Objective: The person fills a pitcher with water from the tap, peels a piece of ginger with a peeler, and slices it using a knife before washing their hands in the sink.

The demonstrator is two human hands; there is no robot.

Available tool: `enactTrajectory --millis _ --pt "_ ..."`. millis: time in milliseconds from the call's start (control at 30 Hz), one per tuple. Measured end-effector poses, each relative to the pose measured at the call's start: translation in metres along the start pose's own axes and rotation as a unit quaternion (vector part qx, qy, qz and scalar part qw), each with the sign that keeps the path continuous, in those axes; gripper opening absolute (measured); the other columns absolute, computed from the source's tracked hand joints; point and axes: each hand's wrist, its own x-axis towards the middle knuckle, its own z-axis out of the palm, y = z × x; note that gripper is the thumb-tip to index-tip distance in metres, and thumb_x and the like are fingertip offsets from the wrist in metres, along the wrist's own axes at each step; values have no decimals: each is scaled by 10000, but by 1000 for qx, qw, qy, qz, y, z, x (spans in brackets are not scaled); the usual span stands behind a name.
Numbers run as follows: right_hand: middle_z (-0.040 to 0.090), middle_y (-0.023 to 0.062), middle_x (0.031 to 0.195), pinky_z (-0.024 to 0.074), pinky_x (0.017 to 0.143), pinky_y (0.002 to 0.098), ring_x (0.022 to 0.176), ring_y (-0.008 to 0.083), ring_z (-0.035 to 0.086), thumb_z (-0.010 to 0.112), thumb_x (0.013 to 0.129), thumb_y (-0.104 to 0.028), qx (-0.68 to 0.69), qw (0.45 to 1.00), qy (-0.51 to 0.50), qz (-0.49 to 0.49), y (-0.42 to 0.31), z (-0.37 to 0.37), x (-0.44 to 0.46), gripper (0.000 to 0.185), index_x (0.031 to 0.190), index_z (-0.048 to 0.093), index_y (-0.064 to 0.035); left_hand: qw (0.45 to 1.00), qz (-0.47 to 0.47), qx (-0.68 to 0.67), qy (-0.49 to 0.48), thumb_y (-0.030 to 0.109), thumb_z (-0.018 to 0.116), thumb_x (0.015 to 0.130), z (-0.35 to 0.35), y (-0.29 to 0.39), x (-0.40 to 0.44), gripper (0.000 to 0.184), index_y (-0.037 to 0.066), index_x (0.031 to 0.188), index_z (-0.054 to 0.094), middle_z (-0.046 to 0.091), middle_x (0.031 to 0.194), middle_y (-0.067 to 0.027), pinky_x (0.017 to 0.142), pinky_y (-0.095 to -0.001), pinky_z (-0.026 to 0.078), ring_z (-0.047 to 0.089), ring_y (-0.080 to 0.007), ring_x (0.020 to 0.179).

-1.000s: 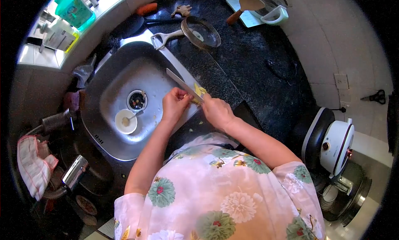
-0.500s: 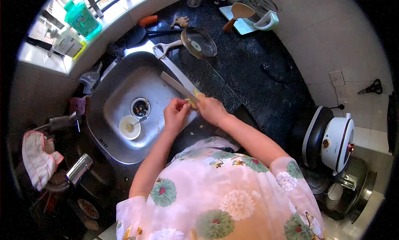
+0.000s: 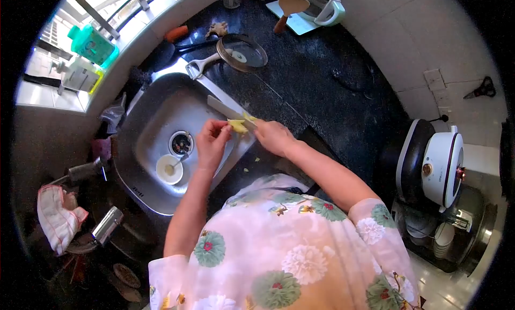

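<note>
My right hand (image 3: 275, 139) is closed round a kitchen knife (image 3: 219, 105); its blade points up and left over the sink's right rim. Between the fingertips of my left hand (image 3: 211, 141) is a pale yellow piece that looks like ginger (image 3: 237, 126), close to the blade's near side. A little more yellow shows beyond the blade by my right fingers. The knife's handle is hidden in my grip. Below both hands are the rim and right wall of the steel sink (image 3: 155, 108), where a small white bowl (image 3: 169, 169) with a spoon stands by the drain.
Behind the sink's corner lie a peeler (image 3: 197, 68), a round glass lid (image 3: 252, 53), a ginger root (image 3: 218, 28) and a carrot (image 3: 176, 34). The faucet (image 3: 86, 170) is at left. A white electric cooker (image 3: 442, 162) stands at right.
My left hand has moved up and slightly left with the yellow piece, which now shows more fully. The knife stays in my right hand. The whole view has shifted slightly.
</note>
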Motion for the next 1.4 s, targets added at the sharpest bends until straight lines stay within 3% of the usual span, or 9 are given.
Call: enactTrajectory --millis 267,367,467,567,767,867,1067,1300,1400 --pt "601 233 741 450 640 530 741 435 585 507 878 -218 56 997 59 1 -1 -19 -14 175 918 502 -49 993 -100 -29 -49 56 632 831 8 -31 -1 101 18 893 562 592 752 -15 583 -210 449 540 -76 646" --pt "587 230 697 436 606 532 705 442 575 509 882 -224 55 995 83 -24 -7 -25 -20 173 884 489 -52 993 -80 -56 -61 57 635 828 15 -12 -1 102 17 890 564 586 754 -10 591 -209 441 539 -75 667" --pt "586 232 701 432 597 530 710 439 575 509 882 -223 77 991 108 -29 -9 -27 -24 172 880 488 -53 993 26 40 -110 91 642 830 10 -11 6 124 16 912 588 621 829 -23 683 -232 475 567 -89 742" --pt "586 232 705 434 595 527 713 433 579 509 881 -226 99 989 106 -31 -4 -27 -23 181 864 488 -47 990 -66 10 -126 84 647 823 7 -17 9 128 13 914 590 626 848 -29 702 -233 477 570 -88 766" --pt "599 231 732 449 624 529 724 427 587 500 876 -225 84 995 55 17 -1 -9 -28 189 882 514 -37 993 -78 37 -86 49 660 804 12 -8 7 115 10 884 588 626 796 -24 668 -225 480 581 -77 727" --pt "584 233 742 434 616 509 749 442 562 509 878 -237 89 994 56 25 3 10 -28 210 880 504 -28 993 -31 84 -78 45 669 793 15 -17 6 97 6 851 602 636 762 -27 632 -230 482 584 -80 687" --pt "608 250 771 462 674 534 753 428 598 504 859 -226 73 997 20 29 0 14 -23 224 928 539 -16 977 -73 186 -69 89 687 785 8 -6 1 121 2 834 619 640 752 -32 641 -246 482 579 -88 698" --pt "610 242 751 460 672 539 744 420 604 497 867 -215 -18 998 33 50 -5 7 -28 209 915 540 -16 985 -111 101 -89 94 686 779 -1 -17 3 130 -4 836 621 643 749 -45 625 -247 484 582 -95 675" --pt "609 243 751 459 661 539 739 422 602 494 870 -216 35 997 47 54 -5 -1 -31 209 907 537 -15 985 -103 121 -74 73 696 753 3 -14 4 124 -1 825 627 636 715 -41 587 -242 471 572 -90 639"
